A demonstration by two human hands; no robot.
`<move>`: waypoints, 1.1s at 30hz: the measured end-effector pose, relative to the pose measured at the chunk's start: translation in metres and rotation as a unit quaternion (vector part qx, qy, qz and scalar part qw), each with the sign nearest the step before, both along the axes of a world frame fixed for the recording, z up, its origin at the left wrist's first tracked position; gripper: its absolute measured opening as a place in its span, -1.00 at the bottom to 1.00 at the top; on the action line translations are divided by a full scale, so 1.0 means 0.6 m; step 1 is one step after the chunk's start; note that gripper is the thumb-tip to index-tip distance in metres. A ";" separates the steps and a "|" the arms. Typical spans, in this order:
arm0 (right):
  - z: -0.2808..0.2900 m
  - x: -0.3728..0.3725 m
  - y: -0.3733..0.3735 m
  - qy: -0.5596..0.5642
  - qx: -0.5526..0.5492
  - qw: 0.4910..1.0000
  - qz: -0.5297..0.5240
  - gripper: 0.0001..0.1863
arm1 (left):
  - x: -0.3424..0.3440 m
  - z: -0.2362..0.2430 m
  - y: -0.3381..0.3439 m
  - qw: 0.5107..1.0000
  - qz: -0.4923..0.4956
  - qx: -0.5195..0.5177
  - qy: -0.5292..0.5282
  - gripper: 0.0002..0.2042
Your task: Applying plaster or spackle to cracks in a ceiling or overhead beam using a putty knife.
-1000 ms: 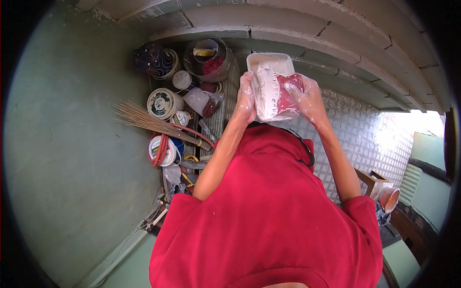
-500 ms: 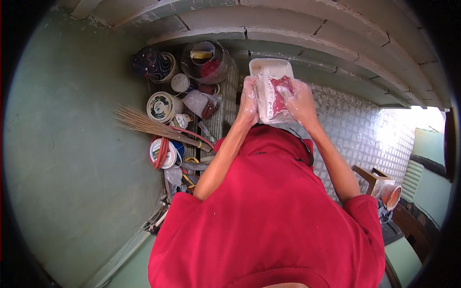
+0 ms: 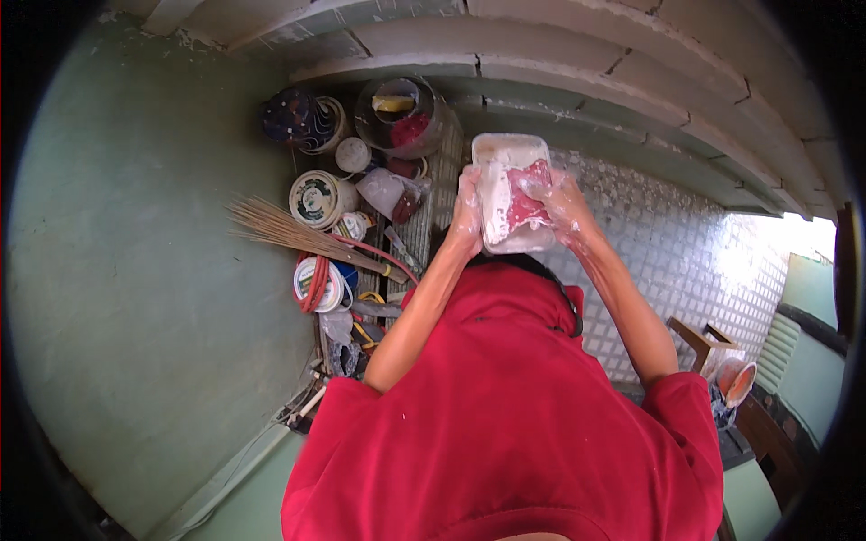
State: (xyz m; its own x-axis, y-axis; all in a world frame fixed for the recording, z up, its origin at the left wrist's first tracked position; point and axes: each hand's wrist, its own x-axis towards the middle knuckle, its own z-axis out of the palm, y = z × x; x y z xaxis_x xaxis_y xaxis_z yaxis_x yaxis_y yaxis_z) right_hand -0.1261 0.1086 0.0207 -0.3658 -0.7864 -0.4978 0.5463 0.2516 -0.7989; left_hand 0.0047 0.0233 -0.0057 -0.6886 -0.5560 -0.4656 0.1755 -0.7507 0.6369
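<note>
In front of my body I hold a white rectangular tub [image 3: 511, 146] with rounded corners, its inside coated in wet white stuff. My left hand [image 3: 466, 212] grips the tub's left side, fingers round the wall. A red cloth [image 3: 525, 206] smeared with white lies inside against the tub's bottom. My right hand [image 3: 564, 209] presses that cloth, thumb on top, at the tub's right side; part of its fingers is hidden. White smears cover both hands.
Left, a wooden bench [image 3: 439, 194] bears a lidded white bucket [image 3: 316, 199], a clear round tub [image 3: 431, 135] with red cloth, and a stick broom [image 3: 298, 234]. Red hose [image 3: 311, 287] hangs over another bucket. An orange-rimmed bucket [image 3: 738, 383] stands right. Green wall [image 3: 153, 252] at left, stair undersides [image 3: 577, 45] above.
The whole view has shifted a little. The tub sits slightly lower in the picture, and the red cloth is bunched differently under my right hand, with more of the white bottom showing.
</note>
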 end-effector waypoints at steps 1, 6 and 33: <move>0.002 0.002 -0.001 -0.005 -0.009 1.000 0.010 -0.82 | 0.008 -0.003 -0.001 0.999 -0.010 0.026 0.027 -0.57; 0.033 0.004 -0.019 -0.018 -0.029 0.999 0.022 -0.81 | 0.044 0.002 -0.039 0.999 -0.002 0.033 0.018 -0.42; -0.247 0.049 -0.453 -0.191 -0.153 0.929 -0.276 -0.68 | 0.345 -0.017 -0.227 0.979 0.192 0.070 -0.027 -0.33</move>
State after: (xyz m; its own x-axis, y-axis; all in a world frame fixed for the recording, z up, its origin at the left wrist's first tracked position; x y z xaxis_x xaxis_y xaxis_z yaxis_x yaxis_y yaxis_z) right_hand -0.0970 -0.1635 -0.1277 -0.5991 -0.6569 -0.4578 0.7825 -0.3591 -0.5087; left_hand 0.2115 -0.1129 -0.0157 -0.4137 -0.6975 -0.5850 0.4306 -0.7161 0.5493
